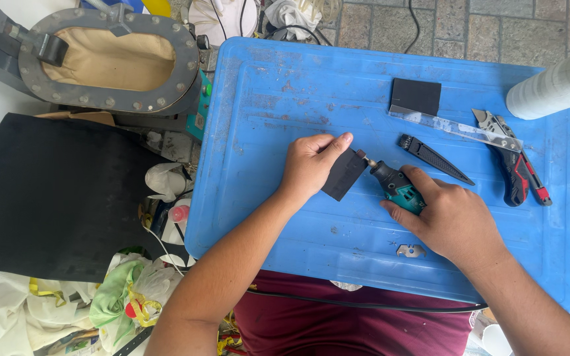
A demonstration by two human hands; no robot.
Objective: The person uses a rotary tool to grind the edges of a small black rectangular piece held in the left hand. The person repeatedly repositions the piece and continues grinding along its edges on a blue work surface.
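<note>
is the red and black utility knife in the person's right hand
No, the right hand grips a teal rotary tool; the utility knife lies apart on the blue lid.

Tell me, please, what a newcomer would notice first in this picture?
First, the big blue lid that serves as a worktable. At its middle, the left hand holds a black block while the right hand presses a teal rotary tool against its edge. Knives lie at the right.

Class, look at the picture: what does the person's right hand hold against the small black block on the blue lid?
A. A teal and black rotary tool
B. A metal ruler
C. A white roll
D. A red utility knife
A: the right hand grips the teal and black rotary tool, its tip against the black block that the left hand steadies.
</note>
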